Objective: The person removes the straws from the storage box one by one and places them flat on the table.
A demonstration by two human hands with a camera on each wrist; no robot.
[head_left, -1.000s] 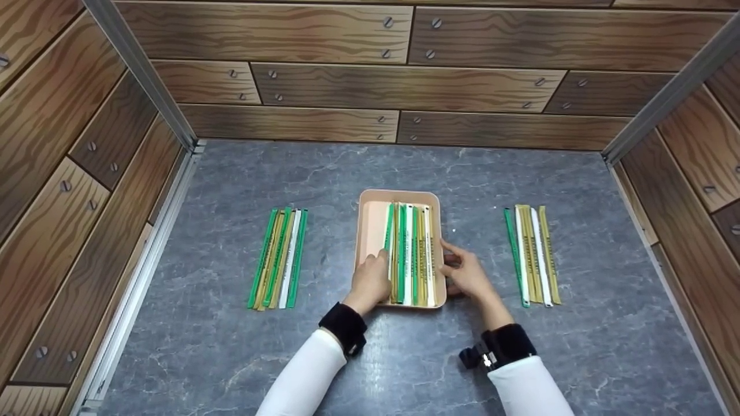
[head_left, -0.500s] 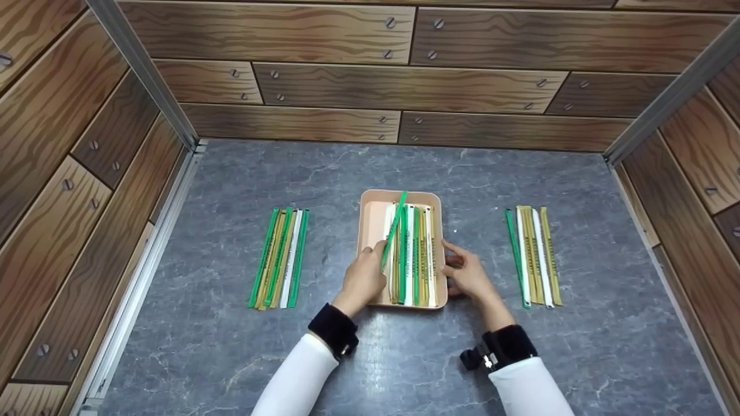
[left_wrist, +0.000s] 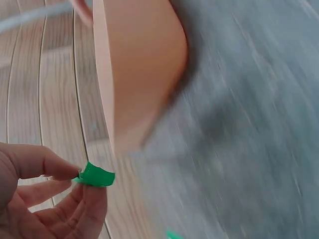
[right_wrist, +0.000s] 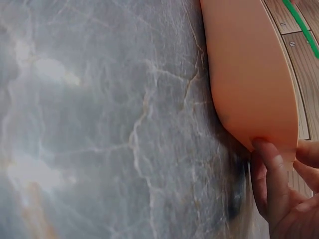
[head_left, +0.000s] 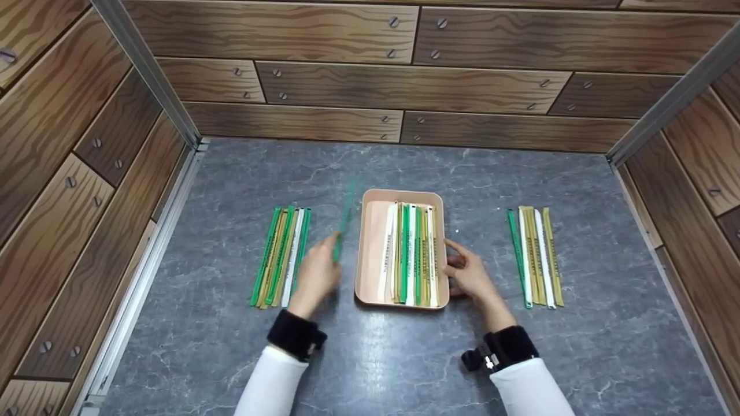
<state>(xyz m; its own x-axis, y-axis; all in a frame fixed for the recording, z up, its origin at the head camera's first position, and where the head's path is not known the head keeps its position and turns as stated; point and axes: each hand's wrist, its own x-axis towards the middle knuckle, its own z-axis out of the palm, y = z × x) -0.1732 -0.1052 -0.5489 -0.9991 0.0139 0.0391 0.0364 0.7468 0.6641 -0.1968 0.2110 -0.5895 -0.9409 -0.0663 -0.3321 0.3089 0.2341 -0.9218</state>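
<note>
My left hand (head_left: pixel 315 274) pinches a long, slim green wrapped stick (left_wrist: pixel 97 176) between thumb and fingertips. In the head view the stick is blurred and points away, over the floor between the tray and the left row. A shallow peach tray (head_left: pixel 371 260) lies in the middle, holding a row of green, gold and white wrapped sticks (head_left: pixel 411 254) with a bare strip along its left side. My right hand (head_left: pixel 469 277) grips the tray's right edge, its fingertips against the outer wall in the right wrist view.
A row of green, gold and white wrapped sticks (head_left: pixel 281 254) lies left of the tray, partly behind my left hand. Another such row (head_left: pixel 535 254) lies at the right. Wood-patterned walls (head_left: pixel 324 86) close in the grey marbled surface (head_left: pixel 404 370).
My left hand has lifted the green stick from the left end of the tray's row and carried it left, out past the tray's rim. My right hand stays at the tray.
</note>
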